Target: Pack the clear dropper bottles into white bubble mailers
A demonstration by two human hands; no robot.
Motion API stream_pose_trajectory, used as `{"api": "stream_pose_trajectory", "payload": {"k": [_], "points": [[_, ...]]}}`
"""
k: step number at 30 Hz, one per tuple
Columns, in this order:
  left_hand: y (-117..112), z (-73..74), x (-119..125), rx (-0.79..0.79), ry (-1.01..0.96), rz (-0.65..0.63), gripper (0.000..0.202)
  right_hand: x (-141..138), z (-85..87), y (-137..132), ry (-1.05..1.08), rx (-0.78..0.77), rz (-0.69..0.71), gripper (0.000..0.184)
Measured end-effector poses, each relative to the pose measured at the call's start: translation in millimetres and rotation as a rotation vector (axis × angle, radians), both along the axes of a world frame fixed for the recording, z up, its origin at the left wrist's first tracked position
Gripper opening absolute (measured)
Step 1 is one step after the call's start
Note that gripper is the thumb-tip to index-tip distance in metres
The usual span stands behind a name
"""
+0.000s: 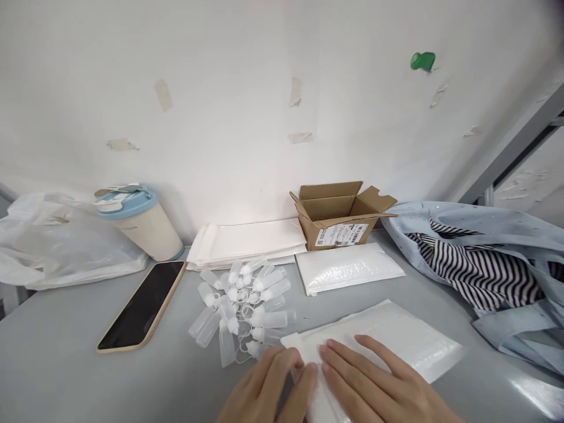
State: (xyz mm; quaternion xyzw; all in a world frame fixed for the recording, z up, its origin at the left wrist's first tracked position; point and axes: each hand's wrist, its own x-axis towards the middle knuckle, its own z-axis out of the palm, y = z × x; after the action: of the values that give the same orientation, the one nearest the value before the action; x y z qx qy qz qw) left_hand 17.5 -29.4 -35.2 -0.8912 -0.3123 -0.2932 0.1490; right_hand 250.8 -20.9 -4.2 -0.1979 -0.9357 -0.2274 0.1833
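The front mailer (pixel 414 341) looks like white plastic film, smooth and softly glossy, and the rear mailer (pixel 352 267) has a bumpier, pearly shine. The stack (pixel 251 238) of white envelopes looks more matt. The bottles (pixel 269 319) are translucent, smooth plastic. Matt brown cardboard forms the box (pixel 332 208), its label (pixel 348 234) paper-like. The phone (pixel 141 302) shows a dark, glassy screen. Thin, crinkled plastic makes up the bag (pixel 70 247); the tote (pixel 480 218) is soft, creased cloth, as is the striped fabric (pixel 489 273). The desk (pixel 176 382) is smooth grey, with a sheen at right.
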Motion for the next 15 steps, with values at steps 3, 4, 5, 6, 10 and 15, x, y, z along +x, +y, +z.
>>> {"api": "stream_pose_trajectory", "payload": {"k": [3,4,5,6,10,15], "points": [[2,3.3,3,0.098,-0.004,-0.013,0.024,-2,-0.6,-5,0.044,0.001,0.015,0.050],[3,5.0,4,0.129,-0.046,-0.036,0.025,-2,-1.6,-7,0.090,-0.002,-0.002,0.051],[5,7.5,5,0.149,-0.119,-0.061,0.025,-3,-2.8,-7,0.158,0.003,-0.026,0.050],[8,10.9,5,0.123,-0.195,-0.085,0.026,-4,-4.0,-7,0.247,0.024,-0.047,0.047],[23,35.3,12,-0.439,-0.442,-0.042,0.024,-1,-6.4,-1,0.566,0.209,-0.088,0.020],[59,55.7,33,-1.379,-0.703,0.176,0.032,9,-11.9,16,0.405,0.176,-0.260,0.033]]}}
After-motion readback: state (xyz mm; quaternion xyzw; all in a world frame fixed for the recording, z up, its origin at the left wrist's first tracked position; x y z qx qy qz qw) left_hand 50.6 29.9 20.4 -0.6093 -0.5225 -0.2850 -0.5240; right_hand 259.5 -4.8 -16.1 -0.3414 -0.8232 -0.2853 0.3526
